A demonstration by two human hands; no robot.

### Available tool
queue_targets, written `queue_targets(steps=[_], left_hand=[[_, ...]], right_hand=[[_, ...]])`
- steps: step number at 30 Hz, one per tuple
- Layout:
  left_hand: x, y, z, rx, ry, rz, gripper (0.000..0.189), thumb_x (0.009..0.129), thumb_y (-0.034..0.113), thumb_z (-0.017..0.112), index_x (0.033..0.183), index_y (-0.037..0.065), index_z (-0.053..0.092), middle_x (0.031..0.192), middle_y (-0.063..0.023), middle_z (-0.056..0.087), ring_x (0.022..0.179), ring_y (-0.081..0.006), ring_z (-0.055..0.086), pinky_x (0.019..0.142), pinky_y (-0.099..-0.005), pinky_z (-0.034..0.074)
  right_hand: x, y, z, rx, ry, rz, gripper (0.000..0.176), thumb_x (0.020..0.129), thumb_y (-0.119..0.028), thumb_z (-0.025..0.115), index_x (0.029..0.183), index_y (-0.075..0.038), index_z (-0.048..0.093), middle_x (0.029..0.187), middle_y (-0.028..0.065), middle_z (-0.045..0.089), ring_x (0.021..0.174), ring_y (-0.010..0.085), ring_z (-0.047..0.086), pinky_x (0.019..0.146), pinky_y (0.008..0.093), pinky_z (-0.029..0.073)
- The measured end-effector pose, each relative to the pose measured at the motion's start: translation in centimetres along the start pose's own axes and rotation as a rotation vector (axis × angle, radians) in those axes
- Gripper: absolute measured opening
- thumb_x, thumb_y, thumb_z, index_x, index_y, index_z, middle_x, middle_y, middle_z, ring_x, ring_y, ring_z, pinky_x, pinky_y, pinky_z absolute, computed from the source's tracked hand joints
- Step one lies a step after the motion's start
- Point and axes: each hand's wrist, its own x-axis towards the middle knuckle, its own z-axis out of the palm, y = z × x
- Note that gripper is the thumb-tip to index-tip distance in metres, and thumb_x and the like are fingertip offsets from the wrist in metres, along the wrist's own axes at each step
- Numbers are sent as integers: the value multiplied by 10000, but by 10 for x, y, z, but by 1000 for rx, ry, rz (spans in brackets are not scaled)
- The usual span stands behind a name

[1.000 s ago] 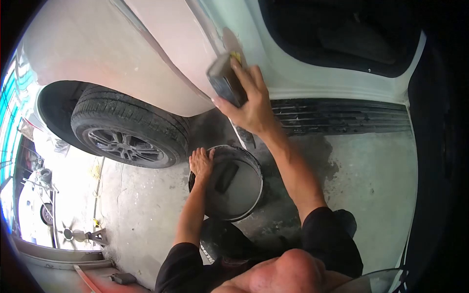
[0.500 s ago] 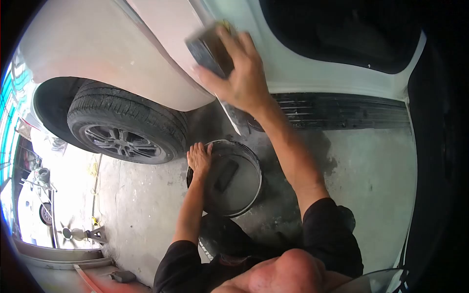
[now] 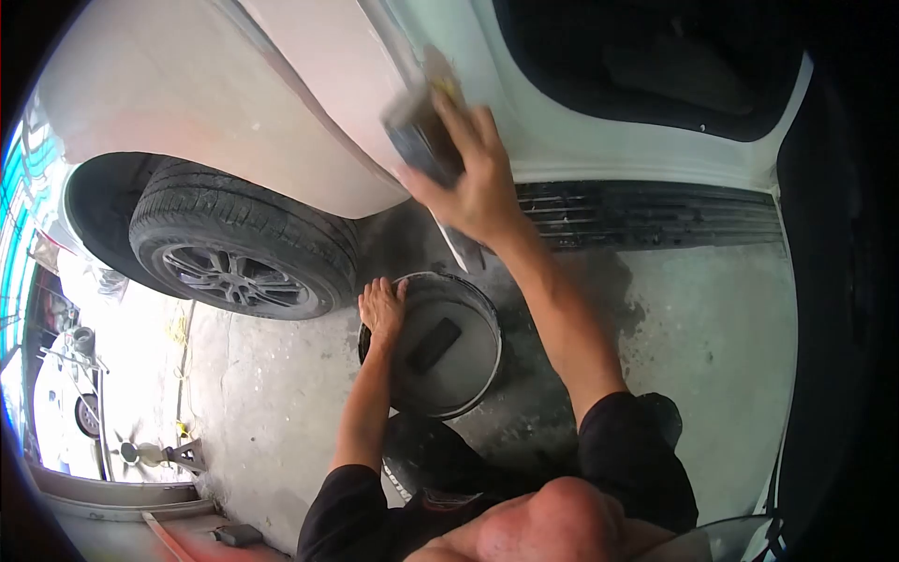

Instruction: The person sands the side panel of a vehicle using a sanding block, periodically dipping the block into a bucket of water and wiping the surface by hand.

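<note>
Block [image 3: 421, 140], hand-sized, dark grey, blunt-cornered: being held in the right hand [image 3: 482, 187] at twelve o'clock from the tub [image 3: 496, 361], over the seam edge of the pale panel [image 3: 328, 70]. Compared with half a second earlier, it is being carried back down and towards one o'clock, and a brownish patch [image 3: 436, 64] is being uncovered beyond the fingertips. By judgement, the panel is being rubbed in short back-and-forth strokes; outlines are being softened by motion, so full contact cannot be told.

Right hand: half closed, the block being clasped between thumb and fingers; a scrap of yellow [image 3: 448, 87] is being shown near the fingertips. Left hand [image 3: 382, 307]: mostly open, fingers lightly parted, being rested on the tub's rim at ten o'clock; nothing is being visibly lifted by it.

Tub: round, dark-walled, rim being streaked with pale residue; cloudy grey liquid is being contained, its surface matt. Second block [image 3: 434, 345], black, oblong, is being kept at the tub's centre, slanted from one towards seven.

Surroundings: tyre [image 3: 234, 220], grooved and dusty, being seen at ten; ribbed black step [image 3: 655, 217], at two; concrete floor [image 3: 281, 393], speckled, being darkened by damp between two and three.
</note>
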Motion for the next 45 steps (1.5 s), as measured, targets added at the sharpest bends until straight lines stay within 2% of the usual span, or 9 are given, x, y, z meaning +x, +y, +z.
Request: queue_targets(steps=[8, 14, 16, 18, 24, 28, 34, 38, 45], left_hand=[[-3, 0, 1, -15, -26, -19, 418, 950, 495, 668, 915, 79, 656, 963, -96, 685, 979, -299, 641, 855, -450, 475], [4, 3, -5, -44, -22, -22, 414, 959, 492, 656, 917, 79, 662, 965, -98, 685, 983, -297, 642, 860, -449, 475], [-1, 1, -1, -39, -19, -15, 409, 959, 488, 655, 923, 81, 661, 966, -97, 682, 990, -297, 641, 864, -450, 476], [-4, 0, 2, -38, -9, -5, 406, 961, 485, 654, 924, 80, 660, 964, -97, 681, 988, -299, 640, 865, -450, 476], [-2, 1, -1, -43, 25, 1, 412, 965, 489, 647, 933, 78, 662, 966, -99, 680, 989, -303, 640, 865, -451, 477], [-1, 3, -5, -29, -36, -20, 420, 966, 495, 643, 945, 76, 662, 979, -99, 680, 1005, -302, 636, 867, -452, 476], [-1, 5, -7, -55, 6, -13, 417, 971, 486, 641, 925, 72, 657, 951, -105, 680, 982, -310, 642, 861, -447, 476], [-2, 3, -4, -56, -1, -12, 415, 971, 483, 643, 930, 70, 664, 953, -104, 685, 983, -307, 647, 863, -449, 480], [-1, 4, -5, -51, 15, -16, 409, 961, 479, 657, 937, 71, 671, 974, -97, 695, 995, -298, 646, 862, -445, 479]], right_hand=[[59, -23, 1, -21, -21, 35, 762, 790, -261, 862, 1397, 86, 559, 1095, 239, 566, 955, 358, 626, 813, 426, 526], [2, -7, -1, -41, -22, -15, 817, 797, -240, 861, 1472, 61, 510, 1116, 217, 584, 982, 360, 634, 870, 426, 542], [50, -18, 3, -87, -41, -19, 869, 808, -402, 846, 1404, 140, 521, 1214, 275, 564, 1105, 427, 633, 936, 470, 556], [73, -32, -2, -46, -132, 123, 864, 804, -391, 848, 1406, 135, 522, 1203, 268, 565, 1080, 413, 642, 910, 466, 557], [7, -12, -1, -32, -39, -4, 852, 814, -389, 841, 1402, 139, 525, 1195, 274, 568, 1084, 408, 638, 915, 464, 556], [72, -36, -5, -5, -139, 168, 866, 810, -400, 845, 1413, 132, 522, 1223, 289, 561, 1115, 422, 626, 975, 444, 529], [-9, 4, 2, -13, 3, -45, 807, 787, -286, 872, 1408, 113, 544, 1088, 212, 573, 938, 341, 627, 814, 426, 533], [73, -35, 3, -127, -85, 86, 840, 824, -420, 822, 1408, 111, 534, 1180, 263, 561, 1069, 427, 632, 930, 449, 551], [4, -9, 3, -70, 4, -65, 798, 813, -257, 847, 1443, 99, 510, 1092, 249, 590, 982, 399, 639, 840, 440, 546]])
